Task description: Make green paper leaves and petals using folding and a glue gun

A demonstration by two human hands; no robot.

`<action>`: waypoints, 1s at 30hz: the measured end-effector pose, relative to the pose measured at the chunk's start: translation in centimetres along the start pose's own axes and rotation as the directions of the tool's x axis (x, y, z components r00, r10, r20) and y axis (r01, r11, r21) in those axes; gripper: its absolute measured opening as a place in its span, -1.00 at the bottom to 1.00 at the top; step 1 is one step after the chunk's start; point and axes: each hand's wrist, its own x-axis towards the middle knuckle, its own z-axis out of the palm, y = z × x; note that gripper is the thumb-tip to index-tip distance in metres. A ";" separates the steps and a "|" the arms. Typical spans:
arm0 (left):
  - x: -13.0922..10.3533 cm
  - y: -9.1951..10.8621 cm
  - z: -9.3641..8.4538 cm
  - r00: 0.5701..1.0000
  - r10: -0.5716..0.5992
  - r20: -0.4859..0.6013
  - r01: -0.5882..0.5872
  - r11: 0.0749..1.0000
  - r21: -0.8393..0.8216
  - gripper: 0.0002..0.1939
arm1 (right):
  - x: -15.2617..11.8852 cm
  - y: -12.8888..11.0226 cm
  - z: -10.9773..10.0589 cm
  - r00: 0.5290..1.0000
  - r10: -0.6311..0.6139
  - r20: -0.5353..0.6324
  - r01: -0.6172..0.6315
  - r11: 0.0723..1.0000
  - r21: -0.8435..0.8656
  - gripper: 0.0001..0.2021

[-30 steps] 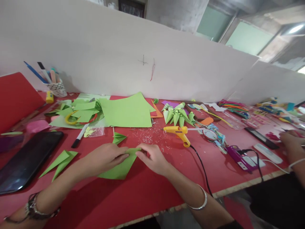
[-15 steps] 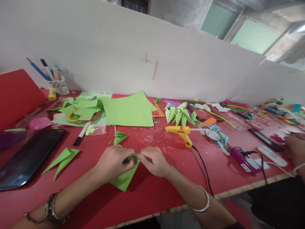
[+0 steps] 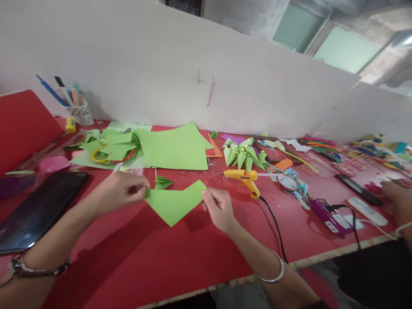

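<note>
A green sheet of paper (image 3: 172, 205) is stretched between my two hands above the red table (image 3: 144, 266). Its lower edge comes to a point, and its top edge dips in the middle. My left hand (image 3: 120, 189) pinches the left corner. At the right corner, my right hand (image 3: 219, 208) grips the paper between thumb and fingers. Just behind the sheet lies a small folded green paper piece (image 3: 163, 183). Past my right hand rests a yellow glue gun (image 3: 246, 178) with a black cord.
Green paper sheets (image 3: 174, 148) and scissors (image 3: 98, 154) lie at the back left. Rolled green paper cones (image 3: 241, 156) stand behind the glue gun. A black phone (image 3: 41, 210) is at left, a purple power strip (image 3: 331, 216) at right. Another person's hand (image 3: 397, 193) shows at the right edge.
My hands have moved apart, the left one farther left and up. The paper, bunched and folded between them before, is now spread open. My left arm now covers the folded piece near the phone.
</note>
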 end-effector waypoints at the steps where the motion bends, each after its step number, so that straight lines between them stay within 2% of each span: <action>1: 0.0 -0.4 -0.3 1.000 -0.025 -0.017 0.025 1.000 0.013 -0.84 | 0.1 0.1 -0.1 1.000 0.020 -0.015 -0.019 1.000 0.022 -0.59; 4: 0.0 -1.2 -0.6 0.997 -0.065 0.047 0.065 0.998 -0.001 -0.77 | 0.3 0.2 -0.4 0.995 0.059 -0.085 -0.056 0.998 0.039 -0.59; 6: 0.0 -1.2 -0.3 0.970 -0.078 0.229 0.109 0.986 -0.125 -0.72 | 0.4 0.2 -0.5 0.990 0.036 -0.136 -0.035 0.999 0.008 -0.61; 7: 0.0 -1.0 -0.1 0.930 -0.068 0.362 0.150 0.968 -0.202 -0.69 | 0.4 0.1 -0.5 0.987 0.009 -0.162 -0.011 1.000 -0.011 -0.63; 9: 0.0 -0.4 0.3 0.807 0.017 0.590 0.236 0.907 -0.350 -0.68 | 0.4 -0.2 -0.5 0.977 -0.067 -0.201 0.060 0.997 -0.042 -0.68; 10: 0.0 0.0 0.5 0.756 0.084 0.649 0.259 0.872 -0.415 -0.67 | 0.3 -0.3 -0.5 0.972 -0.112 -0.206 0.104 0.993 -0.050 -0.71; 11: 0.0 0.3 0.7 0.734 0.148 0.663 0.260 0.840 -0.476 -0.62 | 0.3 -0.5 -0.5 0.968 -0.157 -0.197 0.149 0.987 -0.053 -0.74; 12: 0.0 0.5 0.9 0.747 0.192 0.636 0.241 0.814 -0.529 -0.57 | 0.2 -0.6 -0.4 0.965 -0.198 -0.170 0.192 0.980 -0.052 -0.76; 14: 0.0 0.8 1.4 0.836 0.179 0.518 0.194 0.788 -0.585 -0.53 | 0.0 -0.7 -0.2 0.963 -0.263 -0.054 0.261 0.965 -0.039 -0.76; 16: 0.1 1.0 2.1 0.926 0.026 0.377 0.208 0.798 -0.566 -0.46 | -0.1 -0.7 -0.1 0.952 -0.295 0.082 0.298 0.954 -0.032 -0.75; 17: 0.1 1.2 2.5 0.948 -0.067 0.311 0.236 0.806 -0.543 -0.44 | -0.1 -0.7 0.0 0.944 -0.297 0.142 0.305 0.952 -0.035 -0.76; 19: 0.2 1.8 3.2 0.956 -0.201 0.215 0.284 0.821 -0.495 -0.46 | -0.1 -0.7 0.1 0.934 -0.263 0.243 0.285 0.957 -0.060 -0.78; 21: 0.2 2.6 3.8 0.960 -0.236 0.154 0.281 0.840 -0.464 -0.48 | -0.1 -0.7 0.2 0.932 -0.191 0.309 0.231 0.968 -0.100 -0.75; 23: 0.1 3.5 4.5 0.966 -0.214 0.143 0.256 0.861 -0.439 -0.50 | 0.0 -0.6 0.3 0.932 -0.114 0.344 0.169 0.976 -0.134 -0.69; 26: -0.1 4.6 5.2 0.976 -0.112 0.187 0.181 0.894 -0.410 -0.57 | -0.1 -0.5 0.5 0.942 -0.022 0.335 0.079 0.984 -0.158 -0.65; 30: -0.3 5.2 5.2 0.983 -0.011 0.186 0.079 0.929 -0.362 -0.59 | -0.2 -0.4 0.7 0.968 0.023 0.249 0.007 0.993 -0.122 -0.79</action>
